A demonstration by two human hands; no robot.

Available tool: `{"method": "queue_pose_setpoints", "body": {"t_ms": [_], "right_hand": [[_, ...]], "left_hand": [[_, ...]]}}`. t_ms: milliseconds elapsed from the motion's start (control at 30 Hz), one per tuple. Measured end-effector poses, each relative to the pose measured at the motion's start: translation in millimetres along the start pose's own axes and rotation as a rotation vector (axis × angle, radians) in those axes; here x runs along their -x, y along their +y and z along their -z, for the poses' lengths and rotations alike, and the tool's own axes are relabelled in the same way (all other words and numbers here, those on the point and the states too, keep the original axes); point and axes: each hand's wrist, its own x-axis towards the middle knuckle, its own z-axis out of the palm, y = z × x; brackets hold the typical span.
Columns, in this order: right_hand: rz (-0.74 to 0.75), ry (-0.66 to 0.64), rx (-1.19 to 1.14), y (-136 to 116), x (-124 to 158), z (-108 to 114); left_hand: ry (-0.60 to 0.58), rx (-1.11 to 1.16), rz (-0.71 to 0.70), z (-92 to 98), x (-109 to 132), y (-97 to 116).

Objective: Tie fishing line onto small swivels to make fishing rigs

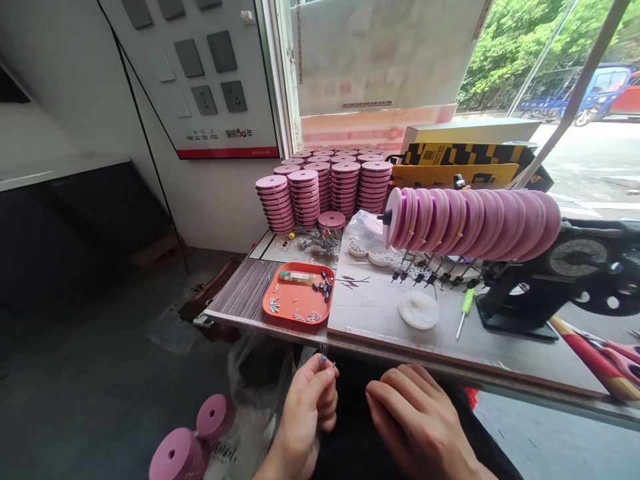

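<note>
Head view: left hand (pixel 309 400) pinches what seems a bluish bit (pixel 323 359) at its one o'clock; right hand (pixel 417 420) curls, grip untellable. Slack fingers could drop it, short of the tray (pixel 293 297) at twelve.

1 head-worn view, facing forward and down, near the worktable (pixel 243 300)

Figure: workbench (pixel 243 290) beside a daylit window (pixel 480 87).
Whitish wall (pixel 75 87) at 10 o'clock; display panel (pixel 155 107) with grey plates and sockets, 11 o'clock; dark-fronted counter (pixel 65 233), 9 o'clock; grey floor (pixel 100 373), 8 o'clock; pale window sheet (pixel 380 53), 1 o'clock; trees (pixel 530 47) outside, 2 o'clock.
</note>
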Motion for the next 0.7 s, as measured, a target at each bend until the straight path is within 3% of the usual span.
{"method": "queue_pose_setpoints", "body": {"t_ms": [200, 400, 700], "right_hand": [[-0.007, 0.001, 0.003, 0.2, 0.1, -2.8], [-0.027, 0.005, 0.025, 1.8, 1.6, -2.9], [-0.019, 0.028, 0.05, 1.1, 0.7, -3.2]], "left_hand": [[-0.093, 0.145, 0.132, 6.2, -1.0, 0.6], [-0.142, 0.147, 0.15, 3.8, 4.7, 1.6], [0.013, -0.09, -0.026, -3.0, 6.8, 0.1]]}}
